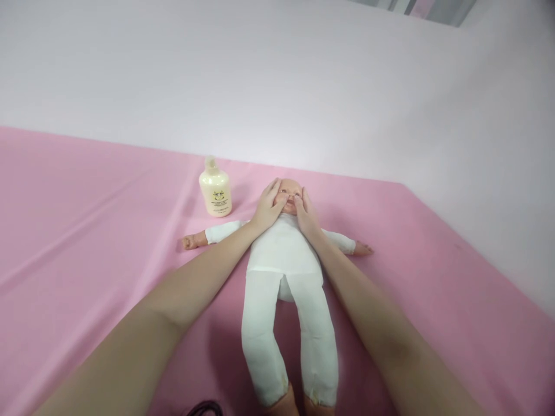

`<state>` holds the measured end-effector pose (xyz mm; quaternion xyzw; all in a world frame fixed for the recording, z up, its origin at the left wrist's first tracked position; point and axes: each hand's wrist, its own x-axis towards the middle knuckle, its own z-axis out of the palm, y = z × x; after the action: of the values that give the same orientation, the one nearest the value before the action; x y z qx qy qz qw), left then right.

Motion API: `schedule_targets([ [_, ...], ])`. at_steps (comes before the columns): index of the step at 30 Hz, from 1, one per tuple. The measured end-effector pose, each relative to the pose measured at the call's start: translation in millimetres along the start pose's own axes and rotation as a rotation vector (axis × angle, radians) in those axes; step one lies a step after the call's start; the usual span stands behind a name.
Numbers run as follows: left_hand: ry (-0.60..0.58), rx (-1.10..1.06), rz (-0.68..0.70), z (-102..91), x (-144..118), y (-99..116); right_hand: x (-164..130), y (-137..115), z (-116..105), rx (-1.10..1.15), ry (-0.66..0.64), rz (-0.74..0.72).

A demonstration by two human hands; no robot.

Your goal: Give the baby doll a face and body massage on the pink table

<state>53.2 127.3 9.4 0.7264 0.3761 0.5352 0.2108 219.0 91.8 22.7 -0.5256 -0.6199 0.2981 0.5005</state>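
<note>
A baby doll (284, 248) in a white cloth body lies on its back, head away from me, arms out to the sides. My left hand (269, 209) rests along the left side of the doll's head, its thumb across the cheek near the mouth. Against the opposite cheek lies my right hand (306, 212), thumb beside the nose and mouth. Both hands have their fingers stretched out, thumbs apart from them, touching the head without closing round it. The doll's eyes and forehead show between them.
A pale yellow pump bottle (215, 190) with a printed label stands left of the doll's head. Under everything is a pink cloth (91, 231) with creases at the left. Part of a dark, curved object (206, 408) shows at the bottom edge. A whitish surface (260, 86) lies beyond.
</note>
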Motion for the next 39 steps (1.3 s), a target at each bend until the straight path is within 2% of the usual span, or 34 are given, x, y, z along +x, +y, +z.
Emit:
schedule_targets([
  [5,0.003,0.006,-0.001,1.1,-0.6,-4.0,-2.5,-4.5,-1.0,-0.014,-0.007,0.009],
  [15,0.003,0.0,0.067,-3.7,-1.4,9.3,-5.3,-11.6,-1.9,-0.025,-0.037,-0.157],
  [22,-0.001,0.016,0.015,-0.7,-1.3,-0.4,-6.5,-13.2,-1.6,-0.03,-0.015,0.016],
  [25,-0.003,0.015,-0.006,-0.5,-1.0,-1.5,-6.0,-11.3,-0.8,-0.022,-0.011,0.033],
  [31,0.01,0.007,-0.003,-0.7,-1.5,-0.9,-3.7,-6.8,-0.4,-0.014,-0.026,-0.056],
  [35,0.001,0.009,0.042,-3.6,-1.4,6.9,-4.0,-9.0,-0.7,-0.027,-0.039,-0.144],
  [39,-0.002,0.009,0.055,-5.7,-1.3,11.9,-4.0,-10.7,-0.1,-0.025,-0.036,-0.167],
])
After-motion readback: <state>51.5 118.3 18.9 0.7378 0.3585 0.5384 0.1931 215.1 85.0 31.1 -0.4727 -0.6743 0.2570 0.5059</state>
